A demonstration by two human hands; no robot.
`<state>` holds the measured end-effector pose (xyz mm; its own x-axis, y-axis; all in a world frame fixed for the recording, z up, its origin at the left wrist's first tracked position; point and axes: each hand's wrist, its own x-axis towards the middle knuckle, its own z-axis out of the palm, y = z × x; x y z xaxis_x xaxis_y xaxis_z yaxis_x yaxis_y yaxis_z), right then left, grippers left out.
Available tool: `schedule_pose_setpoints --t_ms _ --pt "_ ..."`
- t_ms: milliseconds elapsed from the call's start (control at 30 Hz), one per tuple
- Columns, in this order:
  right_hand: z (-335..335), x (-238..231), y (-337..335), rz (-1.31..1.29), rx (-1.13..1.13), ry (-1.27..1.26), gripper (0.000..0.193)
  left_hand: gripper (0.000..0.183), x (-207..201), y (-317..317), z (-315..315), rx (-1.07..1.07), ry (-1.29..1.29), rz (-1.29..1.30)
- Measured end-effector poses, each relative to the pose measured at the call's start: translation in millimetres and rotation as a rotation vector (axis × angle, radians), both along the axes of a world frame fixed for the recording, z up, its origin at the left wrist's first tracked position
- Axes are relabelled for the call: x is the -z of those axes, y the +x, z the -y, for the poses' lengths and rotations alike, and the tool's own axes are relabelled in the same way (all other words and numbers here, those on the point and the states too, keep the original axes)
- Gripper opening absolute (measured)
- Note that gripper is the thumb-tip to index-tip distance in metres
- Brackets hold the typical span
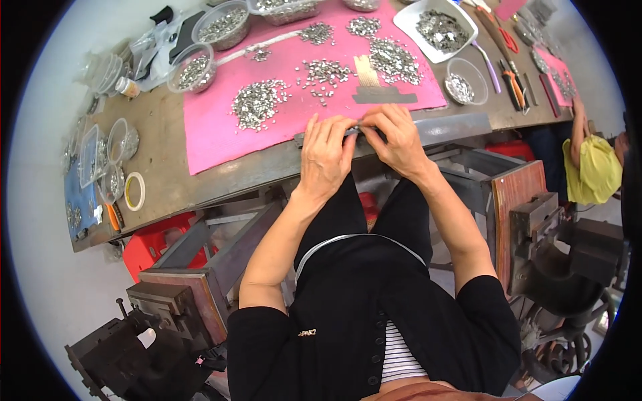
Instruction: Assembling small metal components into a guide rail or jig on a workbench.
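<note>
A workbench (160, 192) spans the view, a pink sheet (207, 146) spread over it. At its near edge the left hand (326, 154) and right hand (399, 144) meet, fingertips pinched together. A white dish (406, 25) sits beyond; a grey bar (384, 98) lies between the hands and a metal-bit pile (396, 63). Smallest, the pinched dark piece (352, 131) is mostly finger-hidden.

The small dark piece (352, 131) between left hand (326, 152) and right hand (397, 139) was mostly covered by fingertips — too small to identify. The right hand also hid part of the grey strip (458, 128). The upper edge cropped a clear tub (289, 11), and the dark rim cut off a yellow-clad co-worker (592, 170).
</note>
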<state>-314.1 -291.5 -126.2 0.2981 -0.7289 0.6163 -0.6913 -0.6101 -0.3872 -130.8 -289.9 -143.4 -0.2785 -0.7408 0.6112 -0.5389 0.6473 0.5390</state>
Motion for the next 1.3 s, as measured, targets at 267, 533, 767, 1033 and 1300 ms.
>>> schedule_pose_setpoints --t_ms 267,533,767,1033,1300 --pt "20 -20 0 -0.064 -0.08 0.071 0.01 0.018 -21 43 29 -0.098 0.007 -0.017" --pt "119 -13 72 -0.163 -0.207 0.07 0.013 0.026 -4 123 161 -0.233 0.028 0.076" --pt "199 6 112 -0.221 -0.069 0.11 0.024 0.038 16 114 206 -0.228 -0.022 0.326" --pt "224 11 134 -0.283 -0.015 0.089 0.014 0.016 12 119 208 -0.112 -0.011 0.088" --pt "224 11 136 -0.272 -0.029 0.081 0.014 0.011 8 124 213 -0.169 0.025 -0.008"
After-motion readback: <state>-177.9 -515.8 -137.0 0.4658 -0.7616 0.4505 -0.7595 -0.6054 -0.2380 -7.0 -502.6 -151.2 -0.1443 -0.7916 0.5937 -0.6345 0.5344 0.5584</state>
